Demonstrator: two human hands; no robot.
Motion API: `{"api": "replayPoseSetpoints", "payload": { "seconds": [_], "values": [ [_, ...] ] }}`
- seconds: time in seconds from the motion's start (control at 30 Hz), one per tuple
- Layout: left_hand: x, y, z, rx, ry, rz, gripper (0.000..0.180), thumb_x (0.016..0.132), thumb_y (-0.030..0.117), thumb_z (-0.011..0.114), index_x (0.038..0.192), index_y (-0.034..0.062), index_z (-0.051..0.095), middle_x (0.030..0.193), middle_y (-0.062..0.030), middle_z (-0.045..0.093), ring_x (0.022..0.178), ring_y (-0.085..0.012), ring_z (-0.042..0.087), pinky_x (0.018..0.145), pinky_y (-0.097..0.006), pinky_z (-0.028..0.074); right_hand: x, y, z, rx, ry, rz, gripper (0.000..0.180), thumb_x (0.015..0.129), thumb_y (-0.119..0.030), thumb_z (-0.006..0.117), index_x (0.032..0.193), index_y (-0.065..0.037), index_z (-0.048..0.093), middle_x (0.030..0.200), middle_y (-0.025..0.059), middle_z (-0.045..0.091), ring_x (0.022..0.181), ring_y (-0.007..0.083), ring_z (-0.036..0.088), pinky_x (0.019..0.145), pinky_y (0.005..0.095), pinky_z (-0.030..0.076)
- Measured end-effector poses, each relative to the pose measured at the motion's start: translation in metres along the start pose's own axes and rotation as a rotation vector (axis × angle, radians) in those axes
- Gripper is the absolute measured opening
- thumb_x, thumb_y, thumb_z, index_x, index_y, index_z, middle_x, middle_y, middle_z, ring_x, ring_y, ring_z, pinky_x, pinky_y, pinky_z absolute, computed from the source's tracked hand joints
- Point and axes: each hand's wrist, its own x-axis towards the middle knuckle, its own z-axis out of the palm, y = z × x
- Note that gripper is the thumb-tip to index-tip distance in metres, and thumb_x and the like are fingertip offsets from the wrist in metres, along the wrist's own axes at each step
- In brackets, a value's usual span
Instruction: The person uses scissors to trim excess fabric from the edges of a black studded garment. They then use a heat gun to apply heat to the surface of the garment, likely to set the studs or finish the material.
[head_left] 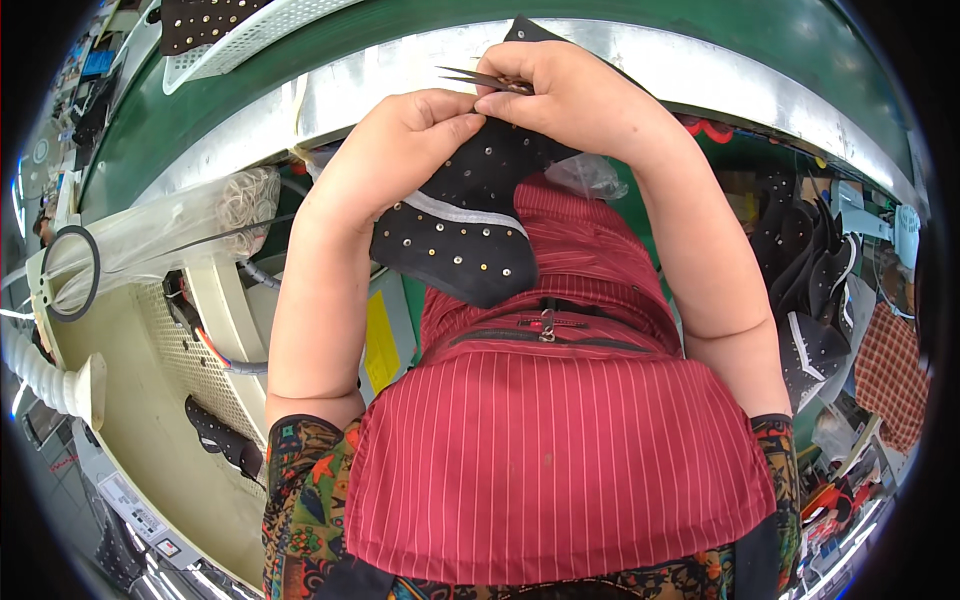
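While both of my hands meet at the top centre of the head view, they work on one black studded piece (455, 235) that hangs from them over my lap. My left hand (415, 135) is closed, thumb and fingers pinching the upper edge of the piece. My right hand (570, 90) is closed too, gripping a pair of metal snips (480, 78) whose two thin pointed blades project to the left just above my left thumb. The two hands touch at the fingertips.

Material: the piece is a matte black, flexible sheet, curved and coming to a blunt point at the bottom, dotted with many small round metal studs and crossed by one white strip. Its top is hidden under my hands; a small black corner shows above my right hand.

Below it lies my red pinstriped apron (560, 450), with one zipper across it. A stack of similar black studded pieces (810, 290) stands at the right, count unclear. One white plastic basket (250, 35), cut off at the top edge, holds another studded piece. One clear plastic bag (170, 230) lies at the left, contents hard to make out.
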Motion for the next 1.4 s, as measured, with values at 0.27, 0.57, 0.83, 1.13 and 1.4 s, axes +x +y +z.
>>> {"api": "replayPoseSetpoints", "payload": {
  "seconds": [0.27, 0.57, 0.83, 1.13, 1.4],
  "values": [
    [-0.005, -0.005, -0.001, -0.284, -0.02, -0.101, 0.03, 0.089, 0.009, 0.058, 0.116, -0.0038, 0.06, 0.095, -0.0071, 0.068, 0.08, -0.0089, 0.063, 0.072, -0.022, 0.052, -0.021, 0.003, -0.012, 0.087, 0.109, 0.017, 0.024, 0.083, -0.017, 0.064, 0.1, -0.002, 0.063, 0.076, 0.0126, 0.064, 0.068, 0.0219, 0.06, 0.066, 0.0324, 0.048],
    [-0.008, -0.007, -0.002, -0.463, -0.067, -0.124, 0.033, 0.088, 0.005, 0.056, 0.12, -0.0032, 0.058, 0.1, -0.0087, 0.067, 0.084, -0.0094, 0.064, 0.075, -0.021, 0.053, -0.023, -0.047, -0.038, -0.159, 0.13, 0.301, 0.019, 0.08, -0.016, 0.066, 0.085, 0.002, 0.062, 0.068, 0.017, 0.058, 0.061, 0.0253, 0.057, 0.06, 0.0344, 0.045],
    [-0.011, -0.003, 0.0, -0.514, -0.124, -0.082, 0.033, 0.09, 0.004, 0.055, 0.122, -0.0027, 0.057, 0.102, -0.0077, 0.067, 0.086, -0.0088, 0.064, 0.077, -0.021, 0.052, -0.021, -0.032, -0.034, -0.027, 0.212, 0.249, 0.018, 0.079, -0.015, 0.063, 0.084, 0.003, 0.063, 0.068, 0.018, 0.06, 0.06, 0.0274, 0.058, 0.059, 0.0349, 0.046],
    [-0.014, -0.003, -0.001, -0.425, -0.11, -0.062, 0.035, 0.09, 0.003, 0.052, 0.125, -0.0008, 0.056, 0.109, -0.0067, 0.064, 0.095, -0.0074, 0.06, 0.084, -0.021, 0.049, -0.017, -0.055, -0.052, 0.105, 0.016, 0.366, 0.018, 0.08, -0.016, 0.063, 0.087, 0.001, 0.064, 0.073, 0.0184, 0.063, 0.067, 0.0301, 0.061, 0.063, 0.0359, 0.048],
    [-0.02, -0.004, -0.007, -0.246, -0.131, 0.026, 0.038, 0.088, 0.002, 0.052, 0.126, 0.0023, 0.057, 0.11, -0.0035, 0.063, 0.099, -0.0061, 0.056, 0.088, -0.021, 0.044, -0.014, -0.007, -0.028, -0.185, 0.082, -0.101, 0.025, 0.082, -0.021, 0.063, 0.099, -0.002, 0.061, 0.084, 0.0199, 0.064, 0.078, 0.0368, 0.061, 0.069, 0.0393, 0.048]
  ]
}}
